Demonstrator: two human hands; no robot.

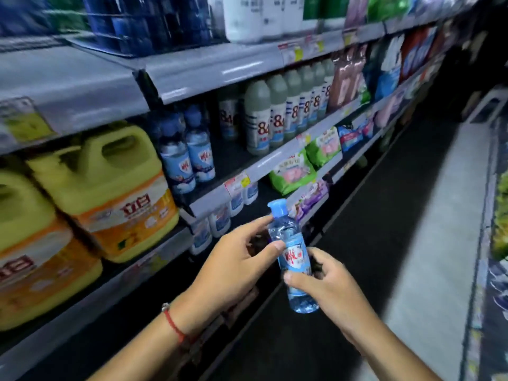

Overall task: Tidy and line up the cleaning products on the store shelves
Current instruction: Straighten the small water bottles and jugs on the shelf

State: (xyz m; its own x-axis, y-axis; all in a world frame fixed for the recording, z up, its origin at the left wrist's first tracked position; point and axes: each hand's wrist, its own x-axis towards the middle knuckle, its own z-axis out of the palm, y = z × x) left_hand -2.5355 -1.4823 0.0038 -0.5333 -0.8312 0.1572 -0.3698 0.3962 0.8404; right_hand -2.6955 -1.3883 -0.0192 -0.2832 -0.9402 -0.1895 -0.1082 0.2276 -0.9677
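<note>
Small clear plastic bottle with a blue flip cap and blue-and-white label [292, 254] held out in the aisle in front of the grey metal shelf edge [264, 166], cap up and tipped slightly toward the shelving, long axis near upright. Left hand [236, 259] pinching the bottle's upper body between thumb and fingers, right hand [327, 281] curled round its lower body, both gripping, neither free. Matching clear blue-capped bottles [187, 149] standing up and to the left of the held one, on the grey shelf beside the yellow handled jugs [110, 188]; left hand nearer that row, so probably the carrying hand.
</note>
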